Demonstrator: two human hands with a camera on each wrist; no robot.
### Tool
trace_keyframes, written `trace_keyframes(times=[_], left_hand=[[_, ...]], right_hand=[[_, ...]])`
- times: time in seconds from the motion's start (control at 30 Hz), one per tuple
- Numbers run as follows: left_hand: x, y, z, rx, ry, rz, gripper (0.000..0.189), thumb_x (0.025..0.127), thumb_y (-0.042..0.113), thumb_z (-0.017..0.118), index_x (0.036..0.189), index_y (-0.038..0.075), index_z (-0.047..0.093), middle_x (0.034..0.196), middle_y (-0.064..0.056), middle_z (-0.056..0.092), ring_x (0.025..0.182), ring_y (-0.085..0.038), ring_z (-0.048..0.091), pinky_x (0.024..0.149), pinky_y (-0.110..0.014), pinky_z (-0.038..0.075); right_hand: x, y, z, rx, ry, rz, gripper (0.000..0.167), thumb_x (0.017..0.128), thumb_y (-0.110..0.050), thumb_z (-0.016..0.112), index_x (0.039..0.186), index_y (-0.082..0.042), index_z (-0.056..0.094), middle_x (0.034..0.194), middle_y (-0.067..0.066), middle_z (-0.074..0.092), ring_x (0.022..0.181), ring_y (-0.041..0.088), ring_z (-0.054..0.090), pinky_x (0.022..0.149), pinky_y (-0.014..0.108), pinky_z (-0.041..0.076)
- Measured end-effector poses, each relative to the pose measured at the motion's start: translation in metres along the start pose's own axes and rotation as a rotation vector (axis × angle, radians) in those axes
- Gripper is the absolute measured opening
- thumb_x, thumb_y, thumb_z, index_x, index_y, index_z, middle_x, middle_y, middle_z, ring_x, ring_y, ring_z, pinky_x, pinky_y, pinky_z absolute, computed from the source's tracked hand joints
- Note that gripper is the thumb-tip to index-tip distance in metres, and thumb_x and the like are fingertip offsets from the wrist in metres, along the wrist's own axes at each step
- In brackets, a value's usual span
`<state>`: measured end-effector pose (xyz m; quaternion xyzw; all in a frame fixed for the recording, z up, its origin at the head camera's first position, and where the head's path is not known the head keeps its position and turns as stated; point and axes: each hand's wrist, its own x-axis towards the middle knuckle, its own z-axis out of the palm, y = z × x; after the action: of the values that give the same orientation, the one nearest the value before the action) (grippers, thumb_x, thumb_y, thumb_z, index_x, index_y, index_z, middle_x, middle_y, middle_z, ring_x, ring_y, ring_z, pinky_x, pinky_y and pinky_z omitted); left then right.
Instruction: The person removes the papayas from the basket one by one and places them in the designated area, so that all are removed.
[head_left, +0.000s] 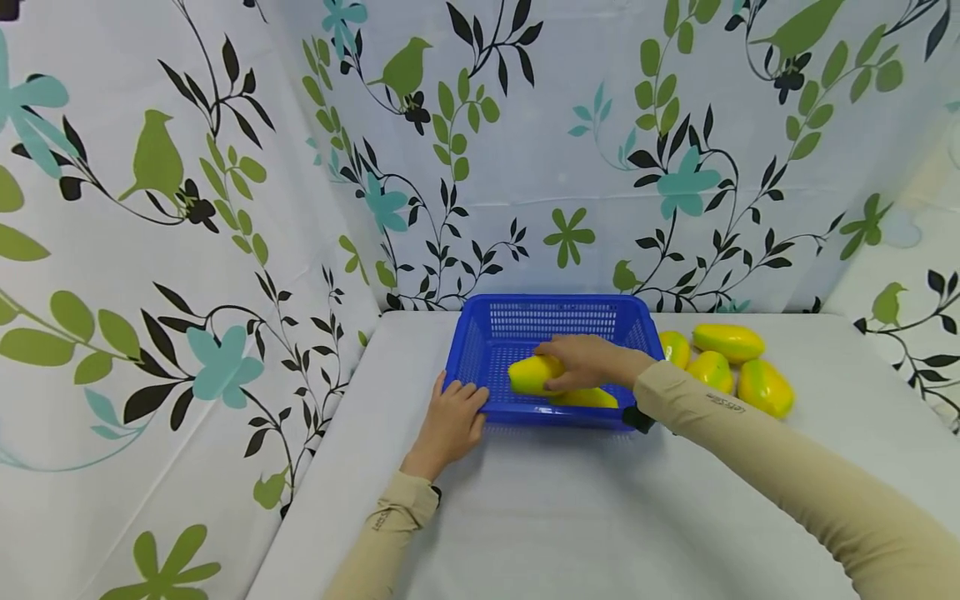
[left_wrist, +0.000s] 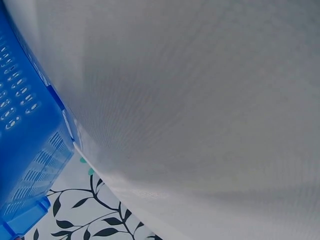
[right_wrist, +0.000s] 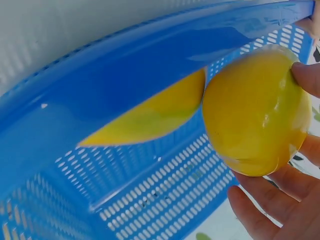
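A blue plastic basket (head_left: 552,414) with slotted walls stands on the white table. My left hand (head_left: 452,418) grips its front left corner, the fingers over the rim. Inside the basket, my right hand (head_left: 588,363) holds a yellow-green mango (head_left: 531,375) above the basket floor. The right wrist view shows that mango (right_wrist: 255,112) between thumb and fingers. A second mango (head_left: 588,398) lies along the front wall, partly hidden by the rim in the right wrist view. The left hand is almost wholly out of the left wrist view, where the basket (left_wrist: 25,115) fills the left edge.
Several more mangoes (head_left: 765,389) lie grouped on the table (head_left: 555,517) just right of the basket, one partly behind the right sleeve (head_left: 750,433). A patterned cloth (head_left: 517,192) with birds and leaves hangs behind the table and along both sides.
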<state>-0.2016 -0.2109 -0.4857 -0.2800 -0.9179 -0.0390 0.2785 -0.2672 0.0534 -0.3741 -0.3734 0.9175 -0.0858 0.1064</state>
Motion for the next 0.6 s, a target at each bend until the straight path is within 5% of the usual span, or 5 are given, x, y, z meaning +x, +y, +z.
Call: trace_keyframes(times=[0.4, 0.6], left_hand=[[0.001, -0.002, 0.003, -0.017, 0.024, 0.003, 0.022, 0.084, 0.013, 0.064, 0.106, 0.011, 0.066, 0.091, -0.005, 0.065, 0.086, -0.026, 0.059, 0.105, -0.065, 0.034], [0.001, 0.001, 0.002, -0.030, -0.015, -0.014, 0.023, 0.085, 0.013, 0.063, 0.108, 0.009, 0.067, 0.094, -0.007, 0.066, 0.089, -0.027, 0.059, 0.108, -0.064, 0.031]], right_hand=[[-0.032, 0.022, -0.004, 0.022, 0.061, 0.013, 0.060, 0.090, -0.039, 0.069, 0.141, -0.011, 0.053, 0.122, 0.006, 0.062, 0.104, 0.023, 0.058, 0.095, 0.049, 0.051], [-0.051, 0.035, -0.005, 0.036, 0.067, 0.047, 0.060, 0.090, -0.039, 0.069, 0.141, -0.011, 0.053, 0.127, 0.008, 0.061, 0.111, 0.028, 0.058, 0.097, 0.054, 0.048]])
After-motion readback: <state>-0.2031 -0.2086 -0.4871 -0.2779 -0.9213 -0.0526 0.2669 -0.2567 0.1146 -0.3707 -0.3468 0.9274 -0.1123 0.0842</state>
